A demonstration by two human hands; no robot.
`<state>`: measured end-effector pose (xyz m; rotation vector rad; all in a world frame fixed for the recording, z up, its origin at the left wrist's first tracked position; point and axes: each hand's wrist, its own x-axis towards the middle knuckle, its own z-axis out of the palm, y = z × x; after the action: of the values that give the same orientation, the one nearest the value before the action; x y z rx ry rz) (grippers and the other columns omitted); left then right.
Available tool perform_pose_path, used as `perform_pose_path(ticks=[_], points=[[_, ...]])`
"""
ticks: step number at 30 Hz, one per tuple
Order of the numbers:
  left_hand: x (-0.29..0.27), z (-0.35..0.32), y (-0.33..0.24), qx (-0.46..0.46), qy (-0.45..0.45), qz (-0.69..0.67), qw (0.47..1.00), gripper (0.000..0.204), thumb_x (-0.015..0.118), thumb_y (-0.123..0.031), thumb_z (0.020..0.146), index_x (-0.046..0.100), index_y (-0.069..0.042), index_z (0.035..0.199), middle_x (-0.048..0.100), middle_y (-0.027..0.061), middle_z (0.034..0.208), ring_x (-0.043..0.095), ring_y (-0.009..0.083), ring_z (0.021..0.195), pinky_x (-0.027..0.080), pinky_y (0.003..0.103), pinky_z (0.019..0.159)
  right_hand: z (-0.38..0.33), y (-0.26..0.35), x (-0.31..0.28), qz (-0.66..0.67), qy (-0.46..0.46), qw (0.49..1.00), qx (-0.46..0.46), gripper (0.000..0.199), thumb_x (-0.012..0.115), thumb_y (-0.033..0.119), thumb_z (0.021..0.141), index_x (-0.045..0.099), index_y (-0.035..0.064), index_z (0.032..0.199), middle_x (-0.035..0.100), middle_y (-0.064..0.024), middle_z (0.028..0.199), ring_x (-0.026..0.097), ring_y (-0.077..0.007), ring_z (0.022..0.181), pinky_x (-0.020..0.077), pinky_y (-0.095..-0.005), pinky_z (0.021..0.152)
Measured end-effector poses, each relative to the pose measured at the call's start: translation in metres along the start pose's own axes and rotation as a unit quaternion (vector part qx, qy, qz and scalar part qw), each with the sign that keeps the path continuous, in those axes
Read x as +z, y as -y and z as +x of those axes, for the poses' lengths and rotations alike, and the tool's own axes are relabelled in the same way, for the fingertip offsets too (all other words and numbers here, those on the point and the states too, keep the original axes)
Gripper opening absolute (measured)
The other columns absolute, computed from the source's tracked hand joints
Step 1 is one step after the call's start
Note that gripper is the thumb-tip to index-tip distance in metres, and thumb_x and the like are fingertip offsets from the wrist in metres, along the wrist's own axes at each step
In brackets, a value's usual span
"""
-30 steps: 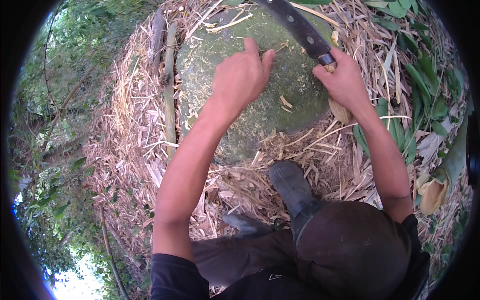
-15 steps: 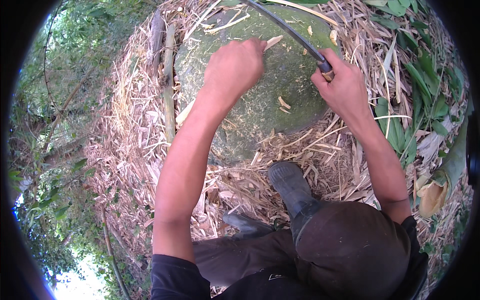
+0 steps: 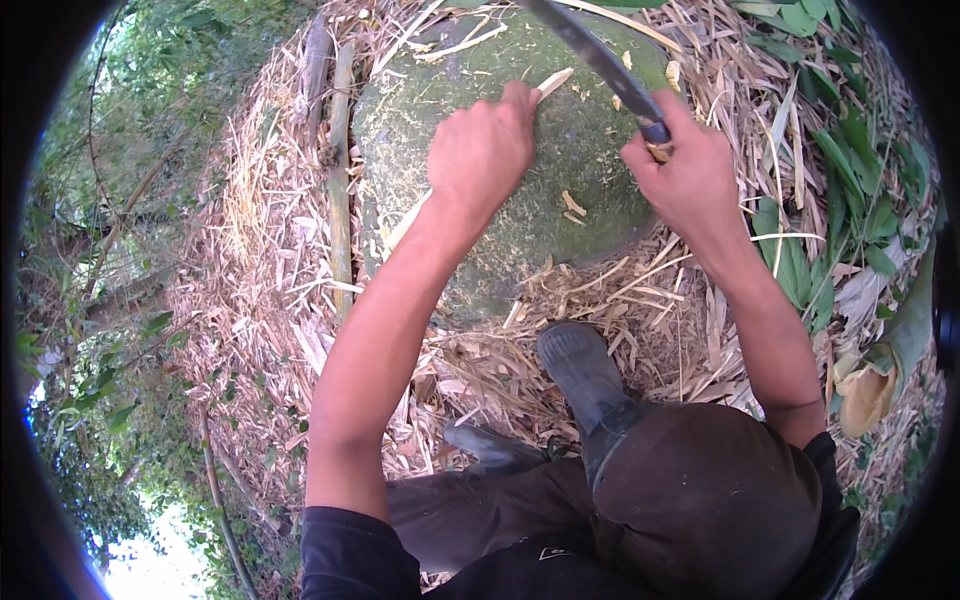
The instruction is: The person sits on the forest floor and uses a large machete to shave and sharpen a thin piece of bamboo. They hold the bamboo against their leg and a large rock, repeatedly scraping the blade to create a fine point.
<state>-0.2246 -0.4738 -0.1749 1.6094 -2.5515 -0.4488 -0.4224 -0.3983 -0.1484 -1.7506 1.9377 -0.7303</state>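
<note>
My left hand [image 3: 482,145] is closed round a pale strip of split wood or bamboo [image 3: 554,82]. Its tip juts out past my fingers, and a pale length shows beside my wrist. Under it lies a large mossy green boulder [image 3: 580,240] strewn with shavings. My right hand [image 3: 690,165] grips the handle of a machete [image 3: 592,52]. Its long dark blade slants up and left over the stone, past the strip's tip with a gap between them. The blade's far end runs out of the top of the picture.
Dry leaves and chips [image 3: 250,230] cover the ground. A thin pole [image 3: 341,170] lies left of the boulder. Green leaves [image 3: 850,150] and a cut stalk [image 3: 868,395] are at the right. My boots [image 3: 575,360] stand just in front of the stone.
My left hand has shifted slightly right with the strip. The machete blade has swung a little to the right and looks more upright and blurred; my right hand has hardly moved.
</note>
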Motion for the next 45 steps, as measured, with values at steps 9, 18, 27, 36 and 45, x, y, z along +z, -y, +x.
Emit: perform_pose_path(ticks=[9,18,27,36,45], points=[[0.014,-0.002,0.004,0.006,-0.057,0.000,0.998,0.036,0.041,-0.032,0.108,0.054,-0.006,0.087,0.060,0.0165,0.052,0.064,0.0359,0.046,0.049,0.047,0.040,-0.003,0.011,0.001,0.015,-0.022,1.000,0.011,0.022,0.064,0.015,0.084,0.060,0.0020,0.102,0.062,-0.0185,0.067,0.065,-0.0368,0.060,0.0484,-0.0472,0.057],[0.017,-0.009,0.000,0.052,-0.055,0.114,0.991,0.027,0.038,-0.026,0.109,0.050,-0.007,0.094,0.065,0.0104,0.058,0.066,0.0217,0.046,0.048,0.036,0.035,-0.001,0.009,0.001,-0.011,0.022,1.000,0.014,0.027,0.065,0.015,0.083,0.061,0.0017,0.106,0.061,-0.0164,0.064,0.063,-0.0354,0.056,0.0480,-0.0443,0.056],[0.019,-0.005,0.006,0.083,-0.082,0.119,0.986,0.028,0.036,-0.024,0.109,0.050,-0.007,0.091,0.060,0.0060,0.056,0.053,0.0100,0.041,0.040,0.027,0.029,0.007,0.001,0.017,-0.056,0.017,0.998,-0.015,0.027,0.065,0.015,0.083,0.062,0.0014,0.106,0.059,-0.0152,0.062,0.062,-0.0349,0.055,0.0476,-0.0458,0.055],[0.020,-0.006,0.005,0.064,-0.045,0.105,0.991,0.026,0.041,-0.024,0.107,0.053,-0.006,0.091,0.064,0.0071,0.056,0.063,0.0173,0.043,0.047,0.032,0.033,0.004,0.025,0.003,0.003,-0.044,0.999,-0.011,0.025,0.065,0.016,0.085,0.061,0.0030,0.106,0.063,-0.0153,0.063,0.066,-0.0324,0.057,0.0527,-0.0423,0.056],[0.026,-0.006,0.009,0.084,-0.131,0.091,0.984,0.023,0.043,-0.027,0.107,0.051,-0.008,0.097,0.066,0.0116,0.060,0.065,0.0257,0.045,0.048,0.039,0.037,0.018,-0.006,0.019,0.126,0.062,0.983,0.119,0.025,0.066,0.019,0.082,0.061,-0.0007,0.098,0.062,-0.0167,0.068,0.062,-0.0324,0.061,0.0501,-0.0436,0.063]])
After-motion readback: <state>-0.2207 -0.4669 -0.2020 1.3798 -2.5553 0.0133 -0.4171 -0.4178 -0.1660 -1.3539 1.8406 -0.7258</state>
